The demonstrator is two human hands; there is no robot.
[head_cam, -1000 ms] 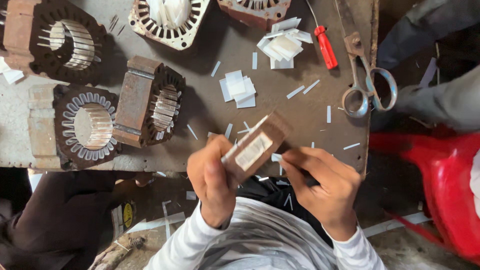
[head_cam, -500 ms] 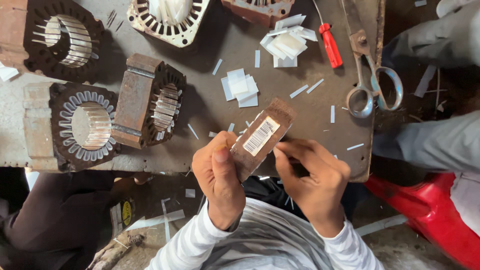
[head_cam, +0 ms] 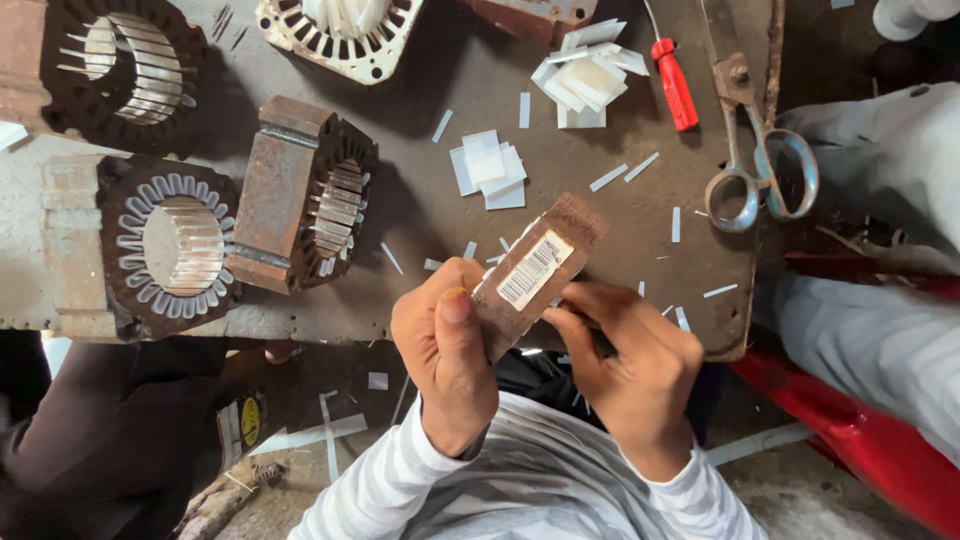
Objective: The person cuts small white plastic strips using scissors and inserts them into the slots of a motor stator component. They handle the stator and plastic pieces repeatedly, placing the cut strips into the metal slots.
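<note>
- Left hand (head_cam: 443, 352) closed in a firm grip on the lower end of a brown cardboard strip (head_cam: 535, 272), thumb pressed flat on its face.
- Right hand (head_cam: 628, 368) pinching the same strip along its right edge, fingertips curled against it.
- Strip held tilted, upper end toward the scissors (head_cam: 762, 172), above the near edge of the tabletop (head_cam: 420, 215); white striped label on its face.
- Scattered over the tabletop: small white paper slips (head_cam: 488, 168), a second pile (head_cam: 585, 78) beside a red-handled screwdriver (head_cam: 674, 84).
- Rusty motor stators left of the hands: one on its side (head_cam: 300, 195), one with white-lined slots (head_cam: 170, 245).
- Striped sleeves at both wrists.
</note>
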